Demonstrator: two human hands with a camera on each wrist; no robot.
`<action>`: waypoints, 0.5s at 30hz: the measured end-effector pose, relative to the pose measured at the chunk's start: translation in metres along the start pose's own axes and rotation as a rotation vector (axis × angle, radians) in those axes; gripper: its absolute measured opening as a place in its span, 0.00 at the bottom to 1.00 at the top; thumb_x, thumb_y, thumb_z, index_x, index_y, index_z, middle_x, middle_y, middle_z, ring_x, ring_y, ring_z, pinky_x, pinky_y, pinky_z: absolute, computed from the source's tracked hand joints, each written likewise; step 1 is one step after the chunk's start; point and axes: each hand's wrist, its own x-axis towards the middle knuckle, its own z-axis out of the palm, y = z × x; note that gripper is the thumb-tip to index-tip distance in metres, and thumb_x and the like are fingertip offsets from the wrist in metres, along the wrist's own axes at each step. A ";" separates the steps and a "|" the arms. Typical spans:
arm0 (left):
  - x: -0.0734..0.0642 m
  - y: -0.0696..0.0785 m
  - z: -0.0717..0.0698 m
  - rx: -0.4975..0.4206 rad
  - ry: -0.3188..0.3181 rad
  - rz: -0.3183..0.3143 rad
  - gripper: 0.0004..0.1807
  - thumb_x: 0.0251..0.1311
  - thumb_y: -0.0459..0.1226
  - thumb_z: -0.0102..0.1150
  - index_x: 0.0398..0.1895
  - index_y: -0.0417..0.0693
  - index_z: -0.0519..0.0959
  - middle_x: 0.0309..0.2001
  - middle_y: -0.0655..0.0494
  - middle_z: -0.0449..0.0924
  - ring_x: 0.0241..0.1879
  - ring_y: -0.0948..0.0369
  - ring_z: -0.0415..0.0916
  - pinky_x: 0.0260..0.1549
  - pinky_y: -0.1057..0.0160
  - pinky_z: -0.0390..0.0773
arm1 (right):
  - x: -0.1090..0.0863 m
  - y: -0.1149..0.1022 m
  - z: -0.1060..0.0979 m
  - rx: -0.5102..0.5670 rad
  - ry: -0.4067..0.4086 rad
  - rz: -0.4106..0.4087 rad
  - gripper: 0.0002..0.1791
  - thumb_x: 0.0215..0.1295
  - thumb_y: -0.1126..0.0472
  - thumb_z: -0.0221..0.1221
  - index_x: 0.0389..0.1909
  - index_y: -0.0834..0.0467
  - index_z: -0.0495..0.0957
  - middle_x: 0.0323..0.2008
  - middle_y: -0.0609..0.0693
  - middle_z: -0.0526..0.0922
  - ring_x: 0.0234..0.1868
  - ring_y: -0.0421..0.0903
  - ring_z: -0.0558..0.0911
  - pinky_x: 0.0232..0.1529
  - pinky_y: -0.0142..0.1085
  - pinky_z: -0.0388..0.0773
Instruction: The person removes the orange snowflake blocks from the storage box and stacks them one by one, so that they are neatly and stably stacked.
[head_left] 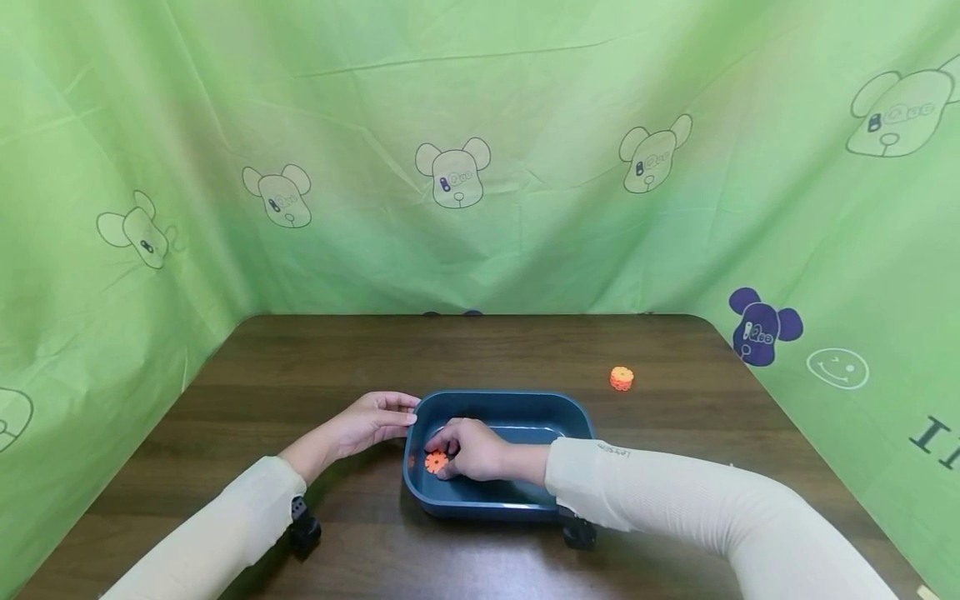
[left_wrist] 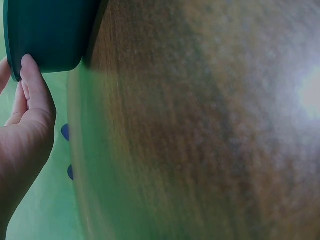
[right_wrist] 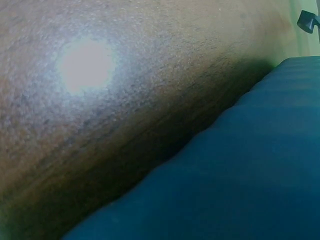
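Observation:
A dark blue rectangular basin (head_left: 517, 398) stands on the table. Inside its left end, my right hand (head_left: 476, 450) pinches an orange flower-shaped disc (head_left: 436, 462) between thumb and fingers, close to the basin floor. Whether more discs lie beneath it is hidden. My left hand (head_left: 377, 423) holds the basin's left rim near the far corner. In the left wrist view, the fingers and thumb of the left hand (left_wrist: 32, 110) lie on either side of the rim. Only the basin's outer wall (right_wrist: 250, 175) shows in the right wrist view; the right hand is out of that view.
A small stack of orange flower-shaped discs (head_left: 621, 378) sits on the wooden table (head_left: 360, 358), beyond the basin to the right. Green printed cloth (head_left: 360, 250) hangs behind the table and along both sides. Black devices (head_left: 303, 529) are strapped at the wrists.

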 end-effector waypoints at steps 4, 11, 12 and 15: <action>0.000 0.000 0.000 0.003 0.014 -0.006 0.22 0.65 0.29 0.57 0.60 0.26 0.69 0.46 0.46 0.79 0.45 0.57 0.80 0.51 0.58 0.77 | 0.001 0.000 0.000 0.003 -0.015 -0.003 0.16 0.53 0.67 0.70 0.45 0.58 0.85 0.35 0.43 0.79 0.37 0.42 0.73 0.40 0.33 0.72; 0.001 -0.001 0.001 -0.006 0.010 0.005 0.22 0.65 0.28 0.56 0.60 0.24 0.69 0.46 0.47 0.79 0.44 0.58 0.80 0.50 0.58 0.78 | 0.002 0.002 0.000 0.016 -0.023 -0.010 0.15 0.53 0.68 0.70 0.44 0.58 0.85 0.34 0.43 0.80 0.35 0.40 0.74 0.39 0.32 0.74; 0.002 -0.002 0.001 -0.010 0.007 0.009 0.22 0.65 0.27 0.55 0.60 0.24 0.68 0.46 0.47 0.79 0.44 0.58 0.80 0.50 0.59 0.78 | 0.002 0.002 0.000 0.010 -0.022 -0.014 0.15 0.53 0.68 0.70 0.44 0.58 0.85 0.33 0.43 0.80 0.35 0.40 0.74 0.38 0.32 0.74; 0.002 -0.002 0.000 -0.020 0.005 0.014 0.21 0.65 0.26 0.54 0.60 0.23 0.68 0.45 0.47 0.80 0.44 0.59 0.80 0.49 0.59 0.78 | 0.001 0.001 -0.002 -0.011 -0.022 -0.034 0.15 0.53 0.68 0.70 0.43 0.58 0.85 0.33 0.43 0.79 0.35 0.39 0.75 0.38 0.31 0.74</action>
